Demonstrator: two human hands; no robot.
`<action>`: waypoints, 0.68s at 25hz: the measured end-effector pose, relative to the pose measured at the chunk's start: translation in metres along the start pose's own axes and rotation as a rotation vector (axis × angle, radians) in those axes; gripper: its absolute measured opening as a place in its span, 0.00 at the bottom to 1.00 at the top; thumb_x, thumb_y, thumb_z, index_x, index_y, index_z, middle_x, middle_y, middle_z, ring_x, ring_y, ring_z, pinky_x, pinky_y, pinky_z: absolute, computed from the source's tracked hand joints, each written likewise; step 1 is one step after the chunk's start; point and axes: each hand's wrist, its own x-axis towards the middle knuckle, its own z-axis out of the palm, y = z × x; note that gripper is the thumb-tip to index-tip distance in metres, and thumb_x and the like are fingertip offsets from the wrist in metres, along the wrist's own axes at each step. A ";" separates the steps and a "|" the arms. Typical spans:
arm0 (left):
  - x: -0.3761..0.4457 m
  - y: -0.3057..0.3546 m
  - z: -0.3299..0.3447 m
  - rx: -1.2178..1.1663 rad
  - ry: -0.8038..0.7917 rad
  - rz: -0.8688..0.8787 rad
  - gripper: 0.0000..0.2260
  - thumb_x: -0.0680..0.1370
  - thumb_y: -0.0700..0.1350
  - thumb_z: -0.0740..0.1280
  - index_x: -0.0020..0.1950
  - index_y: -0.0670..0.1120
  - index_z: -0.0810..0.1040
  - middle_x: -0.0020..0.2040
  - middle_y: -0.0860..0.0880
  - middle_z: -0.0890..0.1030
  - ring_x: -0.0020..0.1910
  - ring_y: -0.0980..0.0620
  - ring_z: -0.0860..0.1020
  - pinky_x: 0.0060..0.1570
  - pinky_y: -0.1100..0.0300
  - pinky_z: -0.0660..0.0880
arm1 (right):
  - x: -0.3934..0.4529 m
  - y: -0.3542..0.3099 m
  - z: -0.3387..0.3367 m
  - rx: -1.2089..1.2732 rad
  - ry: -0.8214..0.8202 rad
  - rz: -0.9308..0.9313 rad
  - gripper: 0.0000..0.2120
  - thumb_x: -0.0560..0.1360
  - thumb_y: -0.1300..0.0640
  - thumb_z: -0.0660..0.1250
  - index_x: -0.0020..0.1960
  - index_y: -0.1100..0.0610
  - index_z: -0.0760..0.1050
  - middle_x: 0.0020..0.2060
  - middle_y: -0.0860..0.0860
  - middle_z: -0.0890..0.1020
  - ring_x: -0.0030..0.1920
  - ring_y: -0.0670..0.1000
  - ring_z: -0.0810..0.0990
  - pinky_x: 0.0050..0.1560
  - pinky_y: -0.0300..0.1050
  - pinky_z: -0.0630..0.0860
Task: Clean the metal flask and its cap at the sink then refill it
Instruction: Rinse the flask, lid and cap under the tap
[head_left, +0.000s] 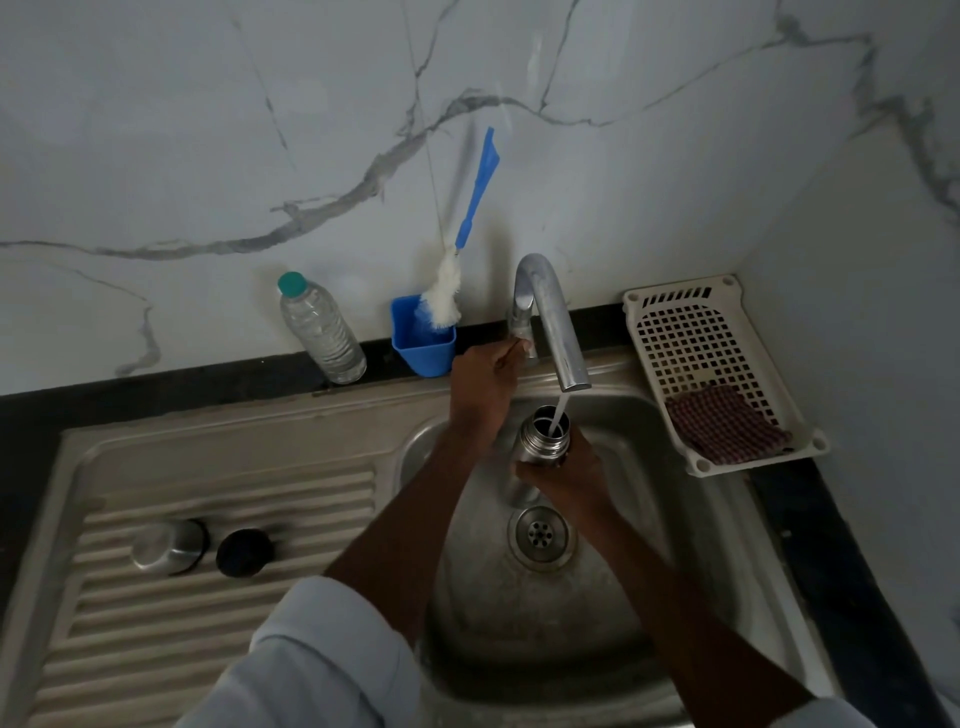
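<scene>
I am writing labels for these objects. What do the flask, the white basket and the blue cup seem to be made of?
The flask: metal, probably stainless steel; silver-grey body with bright highlights.
The white basket: looks like moulded plastic; matte off-white with a grid of square holes.
The blue cup: apparently plastic; even, opaque colour with a dull sheen.

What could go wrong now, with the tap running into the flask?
The flask could overflow: the left hand is at the tap handle and would need to close it in time. The right hand grips wet metal, so the flask may slip into the sink. The stream enters near the rim, so a small shift could splash.
</scene>
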 end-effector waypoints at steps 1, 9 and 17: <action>0.000 0.001 -0.001 -0.007 -0.002 -0.007 0.10 0.84 0.46 0.69 0.52 0.42 0.87 0.40 0.51 0.85 0.35 0.68 0.78 0.39 0.74 0.69 | 0.000 0.000 0.000 0.005 -0.003 -0.001 0.28 0.63 0.57 0.84 0.59 0.45 0.77 0.48 0.40 0.84 0.49 0.36 0.81 0.44 0.29 0.72; -0.055 -0.040 -0.029 0.338 -0.017 -0.058 0.22 0.84 0.58 0.62 0.74 0.48 0.76 0.70 0.48 0.80 0.69 0.49 0.76 0.69 0.53 0.73 | -0.002 0.013 0.001 0.056 0.000 0.033 0.29 0.63 0.60 0.82 0.58 0.43 0.77 0.48 0.41 0.85 0.49 0.39 0.82 0.45 0.32 0.74; -0.143 -0.123 -0.109 0.790 -0.047 -0.094 0.29 0.85 0.60 0.59 0.82 0.45 0.63 0.84 0.43 0.60 0.83 0.43 0.58 0.80 0.43 0.59 | 0.007 0.017 -0.007 0.068 -0.095 -0.007 0.31 0.59 0.62 0.81 0.58 0.42 0.77 0.51 0.42 0.85 0.55 0.46 0.83 0.57 0.46 0.78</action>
